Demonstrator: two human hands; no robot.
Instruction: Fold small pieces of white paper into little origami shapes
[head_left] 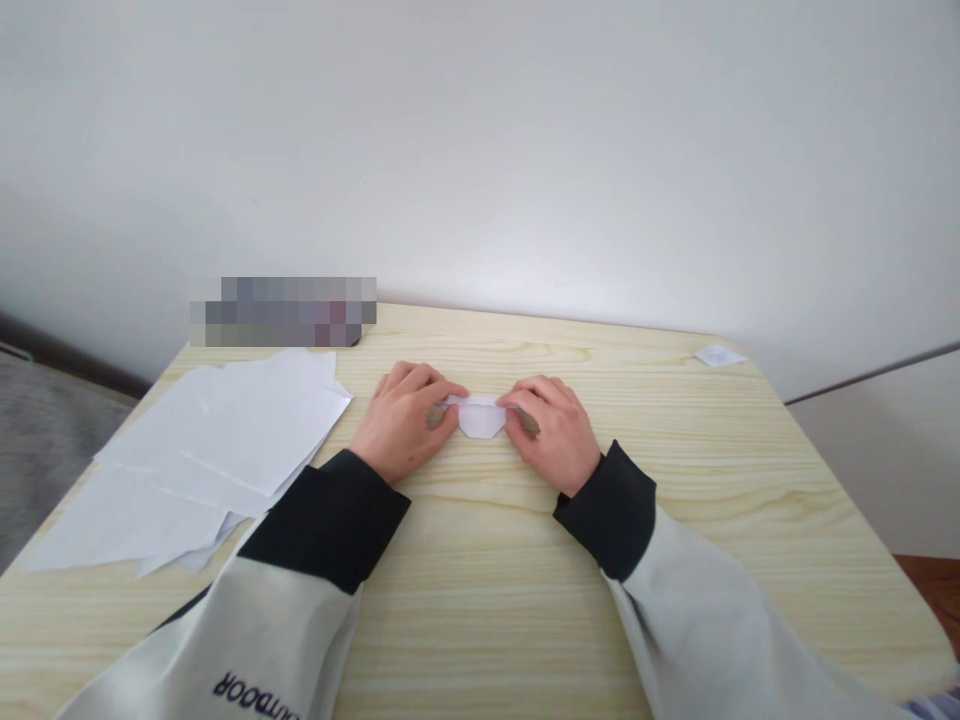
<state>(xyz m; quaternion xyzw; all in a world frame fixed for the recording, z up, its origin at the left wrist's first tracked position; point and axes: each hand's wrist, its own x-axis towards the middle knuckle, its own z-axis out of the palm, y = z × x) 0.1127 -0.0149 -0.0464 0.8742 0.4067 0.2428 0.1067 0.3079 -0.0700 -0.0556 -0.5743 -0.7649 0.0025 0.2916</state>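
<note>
A small folded white paper (pixel 481 418) is held between my two hands over the middle of the wooden table. Its lower edge has angled corners, and a narrow strip runs along its top. My left hand (pixel 409 420) pinches the left end between thumb and fingers. At the right end, my right hand (pixel 553 430) grips the paper the same way, with the thumb below and the index finger above. The paper's outer ends are partly hidden by my fingers.
Several loose white sheets (pixel 225 430) overlap on the table's left side. Behind them lies a pixelated dark object (pixel 285 312). A small folded white paper piece (pixel 718 355) rests near the far right corner. The wooden table (pixel 480 600) meets a pale wall (pixel 525 150) at the back.
</note>
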